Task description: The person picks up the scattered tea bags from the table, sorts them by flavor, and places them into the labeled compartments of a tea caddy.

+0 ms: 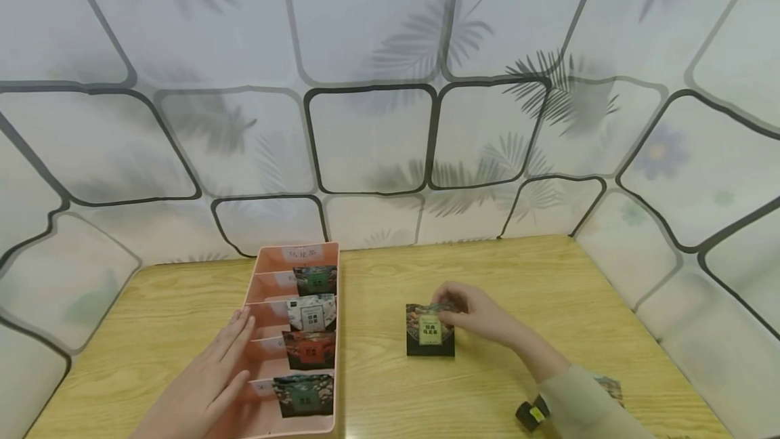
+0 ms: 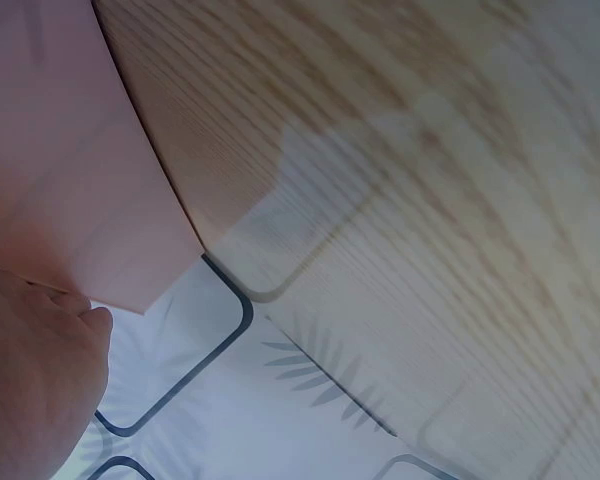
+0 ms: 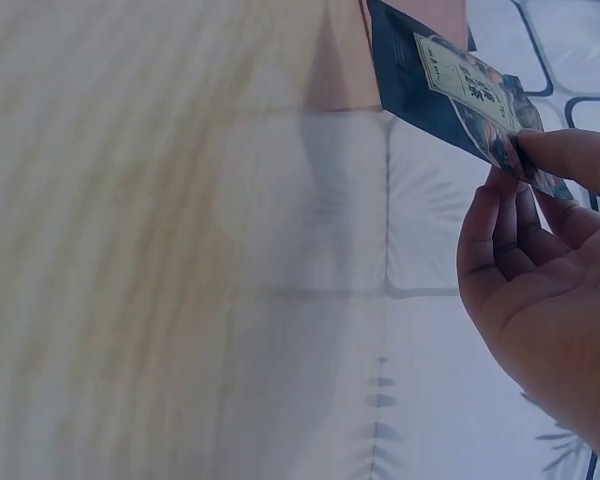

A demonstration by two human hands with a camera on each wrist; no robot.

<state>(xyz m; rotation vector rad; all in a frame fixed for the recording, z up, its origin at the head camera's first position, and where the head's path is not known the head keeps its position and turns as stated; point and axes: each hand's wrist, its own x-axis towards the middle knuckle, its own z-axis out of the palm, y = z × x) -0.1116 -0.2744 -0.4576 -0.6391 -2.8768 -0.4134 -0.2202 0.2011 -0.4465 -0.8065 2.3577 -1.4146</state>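
Observation:
Between thumb and fingers, my right hand (image 1: 478, 314) pinches the top corner of a dark tea sachet (image 1: 430, 332) with a yellow-green label. The right wrist view shows this sachet (image 3: 450, 85) tilted and lifted off the table. My left hand (image 1: 204, 378) rests on the left rim of a pink divided box (image 1: 337, 371), fingers fairly straight. In the left wrist view, that hand (image 2: 40, 370) lies over the box's rim. Inside the box stand a green-labelled sachet (image 1: 316, 280), a white one (image 1: 312, 314), a red-labelled one (image 1: 309, 351) and another green-labelled one (image 1: 305, 395).
Handwritten paper labels (image 1: 302, 253) mark the box's compartments. Near the right forearm lie a small black item with a yellow patch (image 1: 531, 416) and a partly hidden sachet (image 1: 611, 388). A patterned curtain (image 1: 372, 141) stands behind the wooden table (image 1: 500, 269).

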